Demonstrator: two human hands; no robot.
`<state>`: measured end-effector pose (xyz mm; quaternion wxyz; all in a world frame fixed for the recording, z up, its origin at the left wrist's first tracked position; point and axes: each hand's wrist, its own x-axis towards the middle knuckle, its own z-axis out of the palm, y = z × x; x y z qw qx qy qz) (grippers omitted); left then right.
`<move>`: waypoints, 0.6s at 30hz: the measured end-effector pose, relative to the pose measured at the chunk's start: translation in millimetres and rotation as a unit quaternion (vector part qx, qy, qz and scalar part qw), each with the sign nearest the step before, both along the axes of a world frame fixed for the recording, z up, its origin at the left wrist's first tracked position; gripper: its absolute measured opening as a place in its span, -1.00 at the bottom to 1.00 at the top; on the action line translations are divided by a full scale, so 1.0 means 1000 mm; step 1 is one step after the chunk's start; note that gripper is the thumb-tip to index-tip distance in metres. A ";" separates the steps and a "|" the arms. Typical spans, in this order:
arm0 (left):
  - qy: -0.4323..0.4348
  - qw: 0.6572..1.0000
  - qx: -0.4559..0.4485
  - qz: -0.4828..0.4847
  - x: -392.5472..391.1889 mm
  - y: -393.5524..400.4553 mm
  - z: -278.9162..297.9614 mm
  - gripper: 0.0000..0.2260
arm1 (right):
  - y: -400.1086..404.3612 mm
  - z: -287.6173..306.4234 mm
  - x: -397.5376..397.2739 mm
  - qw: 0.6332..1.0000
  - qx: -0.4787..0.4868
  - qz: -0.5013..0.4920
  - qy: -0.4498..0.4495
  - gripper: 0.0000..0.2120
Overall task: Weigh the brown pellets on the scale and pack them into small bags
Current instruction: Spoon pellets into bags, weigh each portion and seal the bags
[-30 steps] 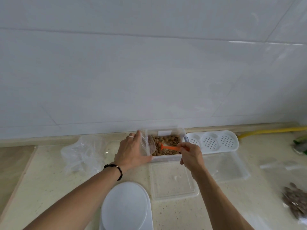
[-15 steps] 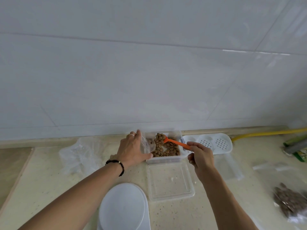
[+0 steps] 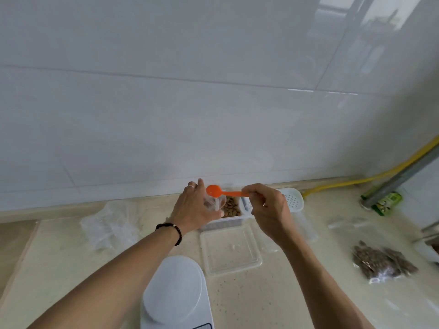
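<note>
Filling step: my left hand (image 3: 193,208) grips the small bag (image 3: 215,203), right hand (image 3: 269,210) pinches orange spoon (image 3: 222,192); next I'd tip pellets (image 3: 231,207) in.

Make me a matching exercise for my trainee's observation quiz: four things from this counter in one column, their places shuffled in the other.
1. spoon
2. small bag
3. scale
4. lid

A. flat on the counter, in front of the pellet box
B. in the right hand's grip
C. nearest the camera, bottom centre
D. in the left hand's grip

Pairs: 1-B, 2-D, 3-C, 4-A
</note>
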<state>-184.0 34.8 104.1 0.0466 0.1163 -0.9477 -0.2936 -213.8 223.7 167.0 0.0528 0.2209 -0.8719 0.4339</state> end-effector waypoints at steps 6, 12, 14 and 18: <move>0.015 1.000 -0.011 -0.018 0.022 0.033 0.020 0.07 | 0.046 0.008 0.025 0.947 -0.226 -0.169 -0.151 -0.76; 0.045 0.996 -0.045 -0.065 0.053 0.090 0.020 -0.05 | 0.109 -0.038 0.062 0.808 -0.415 -0.279 -0.311 -0.85; 0.052 0.993 -0.061 -0.083 0.062 0.109 0.018 -0.05 | 0.132 -0.066 0.083 0.771 -0.434 -0.315 -0.342 -0.84; 0.029 0.990 -0.091 -0.104 0.081 0.140 0.011 0.02 | 0.167 -0.122 0.124 0.727 -0.418 -0.372 -0.398 -0.84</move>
